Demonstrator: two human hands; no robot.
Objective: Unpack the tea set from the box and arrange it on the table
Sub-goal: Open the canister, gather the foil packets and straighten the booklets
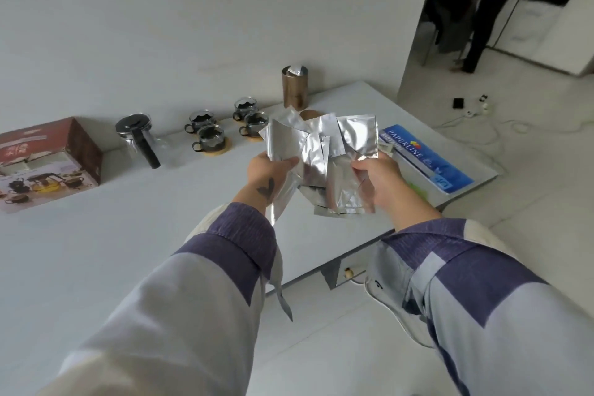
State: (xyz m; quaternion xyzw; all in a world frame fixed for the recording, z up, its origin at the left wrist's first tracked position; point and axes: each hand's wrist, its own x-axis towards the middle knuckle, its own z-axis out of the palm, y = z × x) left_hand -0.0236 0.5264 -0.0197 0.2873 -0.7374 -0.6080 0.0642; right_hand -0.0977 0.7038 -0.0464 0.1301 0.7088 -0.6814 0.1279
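Note:
Both hands hold a bunch of silver foil packets above the white table. My left hand grips the left side of the bunch, and my right hand pinches the right side. At the far left lies the red tea set box. A glass teapot with a black lid and handle stands right of the box. Several glass cups with dark holders sit on round wooden coasters behind the packets.
A bronze cylindrical canister stands at the table's back edge. A blue ream of paper lies on the right end of the table. Cables and a power strip lie on the floor at the right. A person's legs show at the top right.

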